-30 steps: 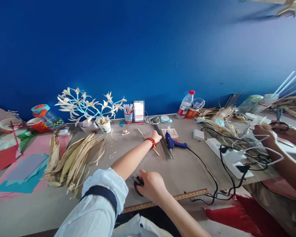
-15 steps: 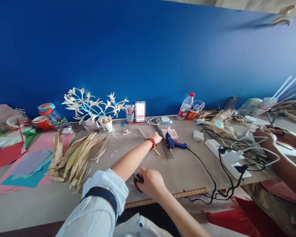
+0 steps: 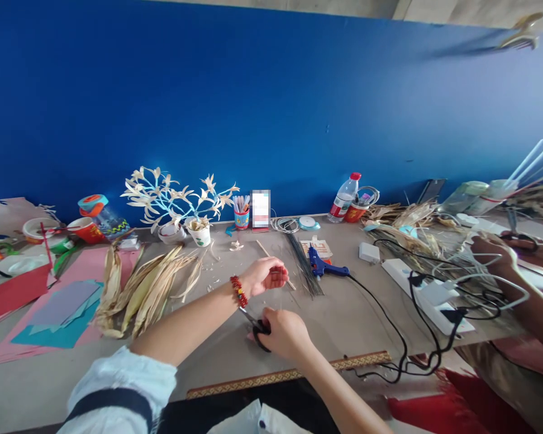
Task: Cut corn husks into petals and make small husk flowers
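My left hand (image 3: 266, 276), with a red bead bracelet at the wrist, is above the table beside a thin stick (image 3: 263, 248). Its fingers are curled together; whatever they hold is too thin to make out. Just below it, my right hand (image 3: 287, 333) is closed round the black handles of the scissors (image 3: 261, 335), whose blades point up and left. Thin dark wires (image 3: 304, 265) lie right of my left hand, and a blue glue gun (image 3: 328, 266) rests beside them.
Corn husks (image 3: 151, 292), coloured paper (image 3: 66, 316) and potted husk flowers (image 3: 199, 232) stand or lie on the left. A power strip (image 3: 428, 295) with tangled cables is on the right, near another person's hands (image 3: 495, 250) with scissors. A bottle (image 3: 344, 199) stands at the back.
My left hand has drawn back from the wires, down and to the left, with its fingers now curled and palm side showing. My right hand still holds the scissors. The view has shifted slightly.
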`<state>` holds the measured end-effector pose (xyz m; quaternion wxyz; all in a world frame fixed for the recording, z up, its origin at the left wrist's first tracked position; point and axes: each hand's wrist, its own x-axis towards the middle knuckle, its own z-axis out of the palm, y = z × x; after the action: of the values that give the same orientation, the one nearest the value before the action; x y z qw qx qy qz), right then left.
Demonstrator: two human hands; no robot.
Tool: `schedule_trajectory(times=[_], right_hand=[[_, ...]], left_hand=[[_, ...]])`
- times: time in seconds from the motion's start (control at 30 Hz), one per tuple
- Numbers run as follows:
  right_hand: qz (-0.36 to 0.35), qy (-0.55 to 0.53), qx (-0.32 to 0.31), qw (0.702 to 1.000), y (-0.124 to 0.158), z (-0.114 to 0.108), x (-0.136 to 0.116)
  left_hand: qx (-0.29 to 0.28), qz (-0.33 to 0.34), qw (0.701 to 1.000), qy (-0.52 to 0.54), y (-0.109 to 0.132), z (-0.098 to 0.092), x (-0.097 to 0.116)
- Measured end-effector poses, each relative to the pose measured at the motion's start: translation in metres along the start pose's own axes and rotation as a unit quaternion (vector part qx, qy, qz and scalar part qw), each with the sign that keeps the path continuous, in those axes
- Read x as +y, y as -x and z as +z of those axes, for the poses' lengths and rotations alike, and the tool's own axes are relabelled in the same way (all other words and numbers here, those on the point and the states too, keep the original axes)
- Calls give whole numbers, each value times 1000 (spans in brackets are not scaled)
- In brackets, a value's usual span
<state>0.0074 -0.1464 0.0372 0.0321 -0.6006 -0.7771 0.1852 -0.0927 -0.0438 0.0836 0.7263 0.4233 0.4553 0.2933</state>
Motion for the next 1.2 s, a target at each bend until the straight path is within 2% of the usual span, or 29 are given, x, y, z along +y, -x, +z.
schedule_trajectory(times=[0.07, 0.13, 0.2, 0.23, 0.3, 0.37, 0.43, 0.47, 0.53, 0.6, 0.8, 0.97, 1.07, 1.2], right_hand=[[18, -47, 33, 998, -5, 0, 12], [33, -145, 63, 987, -10, -1, 25], [47, -317, 64, 945, -15, -3, 34], [51, -416, 60, 906, -18, -4, 36], [47, -594, 68, 800, -25, -11, 32], [25, -704, 104, 702, -33, -19, 22], [8, -759, 125, 639, -43, -27, 9], [6, -770, 136, 623, -47, -31, 4], [9, -771, 166, 615, -54, -35, -5], [13, -758, 197, 621, -56, -36, -9], [-16, -716, 217, 664, -50, -29, -11], [-34, -658, 249, 710, -55, -18, -19], [-32, -655, 245, 714, -60, -11, -26], [-39, -655, 232, 718, -61, -6, -31]], left_hand=[[-16, 9, 999, 32, 31, -17, -7], [-69, 40, 994, 78, 60, -35, -17], [-106, 60, 992, 43, 86, -52, -27], [-116, 55, 991, 26, 96, -60, -32], [-126, 27, 992, 1, 112, -75, -41], [-129, 0, 992, -18, 121, -85, -48], [-134, -15, 990, -35, 126, -93, -52], [-140, -20, 989, -39, 127, -96, -54], [-154, -26, 987, -44, 129, -101, -57], [-171, -30, 984, -46, 131, -106, -59], [-233, -68, 970, -27, 137, -115, -55], [-210, -68, 974, 52, 122, -100, -34], [-177, -65, 981, 53, 105, -95, -23], [-124, -48, 990, 51, 92, -92, -19]])
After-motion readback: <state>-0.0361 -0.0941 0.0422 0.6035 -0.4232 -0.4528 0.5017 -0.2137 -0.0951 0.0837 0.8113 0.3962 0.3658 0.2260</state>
